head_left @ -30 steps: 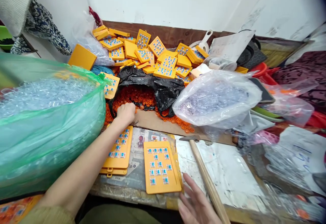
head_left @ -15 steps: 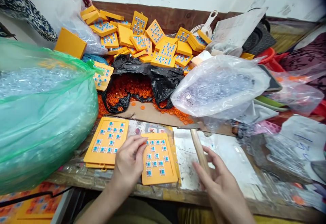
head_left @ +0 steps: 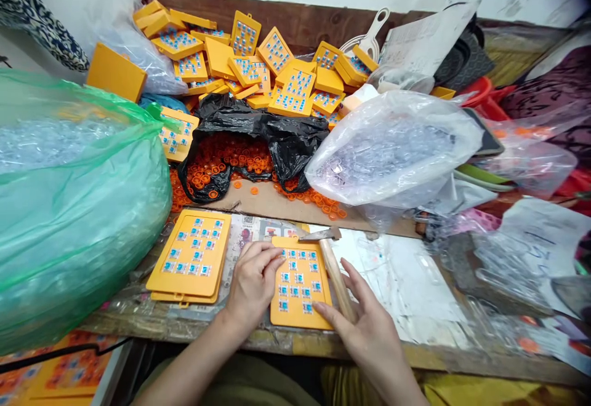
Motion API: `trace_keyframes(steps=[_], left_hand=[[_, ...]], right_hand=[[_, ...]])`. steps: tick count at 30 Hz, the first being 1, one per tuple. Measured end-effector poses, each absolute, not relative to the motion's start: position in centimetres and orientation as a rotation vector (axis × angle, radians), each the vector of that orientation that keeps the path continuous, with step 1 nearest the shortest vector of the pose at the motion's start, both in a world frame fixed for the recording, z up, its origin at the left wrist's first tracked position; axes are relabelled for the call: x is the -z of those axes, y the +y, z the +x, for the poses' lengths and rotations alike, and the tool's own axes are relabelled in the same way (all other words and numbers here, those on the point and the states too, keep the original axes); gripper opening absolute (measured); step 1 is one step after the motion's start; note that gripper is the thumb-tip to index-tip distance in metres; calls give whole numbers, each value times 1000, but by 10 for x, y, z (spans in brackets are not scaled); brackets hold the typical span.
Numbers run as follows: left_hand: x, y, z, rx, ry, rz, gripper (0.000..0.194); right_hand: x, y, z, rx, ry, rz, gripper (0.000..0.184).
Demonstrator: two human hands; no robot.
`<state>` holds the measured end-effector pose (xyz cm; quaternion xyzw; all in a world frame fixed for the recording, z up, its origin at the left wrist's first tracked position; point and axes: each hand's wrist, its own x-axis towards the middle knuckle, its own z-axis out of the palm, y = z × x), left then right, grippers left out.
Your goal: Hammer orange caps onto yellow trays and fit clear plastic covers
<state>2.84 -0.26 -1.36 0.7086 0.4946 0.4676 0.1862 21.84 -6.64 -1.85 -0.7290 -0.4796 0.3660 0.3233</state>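
My left hand (head_left: 253, 280) is closed in a pinch at the upper left corner of a yellow plastic panel (head_left: 300, 314); whatever lies between the fingertips is hidden. Small clear pieces with blue centres dot the panel. A hammer (head_left: 337, 280) with a wooden handle slants along the panel's right side, its metal head over the top right corner. Round its handle lies my right hand (head_left: 369, 326) in a loose grip, the thumb reaching onto the panel's lower right. To the left, similar yellow panels (head_left: 159, 280) are stacked.
A black bag (head_left: 258, 124) of orange rings opens behind the panels. Bulky bags flank it: a green one (head_left: 106, 240) left, a clear one (head_left: 392, 184) right. Yellow cases (head_left: 221, 58) pile up at the back. White paper (head_left: 397, 289) covers the board at right.
The yellow panel has shifted right, with my left hand staying at its corner. My right hand and the hammer have come left to the panel's edge, and the hammer's head now shows.
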Motion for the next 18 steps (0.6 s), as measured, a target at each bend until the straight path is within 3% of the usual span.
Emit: trace_keyframes(steps=[6,10,15,18], left_hand=[[11,1,22,-1222,1389,1770,21],[-2,-10,21,-1235,1328,1354,25],[-14,-31,27,-1319,946,1470,72],[-11,-37,29,-1227,829,1716,84]], right_hand=[[8,-74,216,-684,-1399,-1817,54],[-14,-75,204,-907,-1082,-1741,44],[-43,-62,174,-1340,-761,-1532,46],[-45,-52,160,-1517,-837,-1408,52]])
